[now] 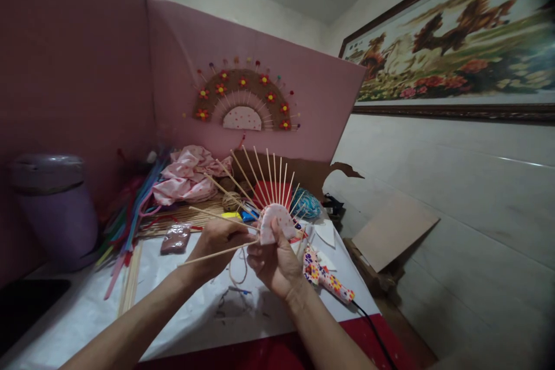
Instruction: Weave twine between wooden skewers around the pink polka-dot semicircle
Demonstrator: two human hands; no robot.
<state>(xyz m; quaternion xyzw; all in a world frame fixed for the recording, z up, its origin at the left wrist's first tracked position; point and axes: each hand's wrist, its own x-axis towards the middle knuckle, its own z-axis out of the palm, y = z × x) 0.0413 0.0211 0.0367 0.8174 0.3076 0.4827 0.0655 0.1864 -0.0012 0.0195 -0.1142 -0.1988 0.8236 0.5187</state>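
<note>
My right hand [280,260] grips a half-round piece covered in pale pink dotted cloth [277,221], thumb on its face and fingers behind. Several thin wooden sticks [269,176] fan out from its curved edge. My left hand [223,241] is closed in a pinch between the two lowest sticks at the piece's left side; what its fingertips hold is hidden. A thin beige cord [238,283] hangs in a loop below the fingers, over the white table cover [182,312]. A flower-patterned glue gun [327,280] lies to the right of my right hand.
A finished-looking fan decoration [243,84] hangs on the pink panel [303,92]. Crumpled pink cloth [186,173], coloured pipe cleaners [134,214], blue yarn [307,203], twine [231,201] and a brown packet [175,239] lie behind. A purple bin [58,214] stands left; a black cable [373,326] runs right.
</note>
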